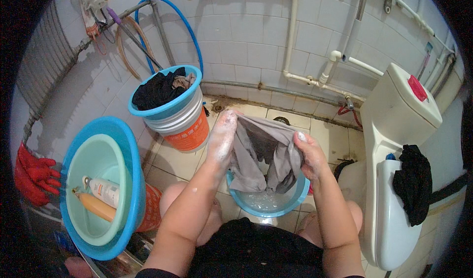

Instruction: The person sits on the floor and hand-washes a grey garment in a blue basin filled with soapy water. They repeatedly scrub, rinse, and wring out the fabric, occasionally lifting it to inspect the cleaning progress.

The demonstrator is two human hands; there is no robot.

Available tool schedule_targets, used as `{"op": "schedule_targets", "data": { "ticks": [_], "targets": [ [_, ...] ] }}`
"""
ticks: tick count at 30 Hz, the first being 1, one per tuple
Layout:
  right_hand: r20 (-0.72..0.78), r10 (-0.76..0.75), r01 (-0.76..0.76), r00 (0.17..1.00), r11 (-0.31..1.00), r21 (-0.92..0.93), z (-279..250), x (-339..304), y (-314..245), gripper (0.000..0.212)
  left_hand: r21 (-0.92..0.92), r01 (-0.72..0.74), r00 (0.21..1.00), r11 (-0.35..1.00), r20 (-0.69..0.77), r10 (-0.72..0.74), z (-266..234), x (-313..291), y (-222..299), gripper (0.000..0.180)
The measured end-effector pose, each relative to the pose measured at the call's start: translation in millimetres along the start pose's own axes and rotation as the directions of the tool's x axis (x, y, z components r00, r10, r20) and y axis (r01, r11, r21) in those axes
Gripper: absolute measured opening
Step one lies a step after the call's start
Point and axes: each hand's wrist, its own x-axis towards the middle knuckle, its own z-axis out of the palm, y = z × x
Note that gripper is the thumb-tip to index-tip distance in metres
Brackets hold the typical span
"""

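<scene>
Both my hands hold up a wet grey garment (249, 167), stretched between them; its exact kind is hard to tell. My left hand (224, 135) is coated in white suds and grips the upper left edge. On the other side my right hand (310, 155) pinches the upper right edge, with a dab of foam on the thumb. The cloth droops in folds, with a dark wet-looking patch in the middle. Beneath it a light blue basin (241, 208) on the floor contains water with bubbles. The cloth hides the basin's far side.
At the left, nested basins (130, 145) hold two bottles (106, 192). A bucket (185, 135) carries a blue basin of dark clothes (157, 91). Red gloves (34, 174) hang at far left. Right stands a toilet (394, 228) with black cloth (414, 184) on its lid. Pipes (290, 36) line the wall.
</scene>
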Motion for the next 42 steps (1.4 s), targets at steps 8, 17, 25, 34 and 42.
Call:
{"op": "schedule_targets", "data": {
  "ticks": [8,17,25,34,42],
  "targets": [
    [-0.118,-0.191,0.169,0.975,0.97,-0.174,-27.6,15.5,-4.0,0.016,0.389,0.069,0.985,0.919,0.121,-0.125,3.2,-4.8,10.3,0.022],
    [-0.075,-0.428,0.255,0.901,0.66,-0.707,-42.0,24.5,46.8,0.019,-0.468,0.542,0.84,0.698,0.27,-0.471,12.5,-7.3,-10.7,0.021],
    [0.02,0.234,-0.234,0.972,0.972,0.016,-21.4,6.5,86.4,0.027,-0.039,0.502,0.773,0.864,0.469,-0.428,41.6,-37.7,-24.5,0.028],
    [0.364,-0.096,0.347,0.927,0.593,-0.727,1.1,17.0,14.0,0.024,0.376,0.294,0.649,0.879,0.597,-0.472,59.9,-72.9,-3.0,0.026],
    [0.184,0.075,-0.104,0.98,0.982,0.156,20.8,-16.7,7.3,0.016,0.602,-0.068,0.957,0.795,0.266,-0.12,51.4,-46.4,-18.4,0.027]
  ]
}}
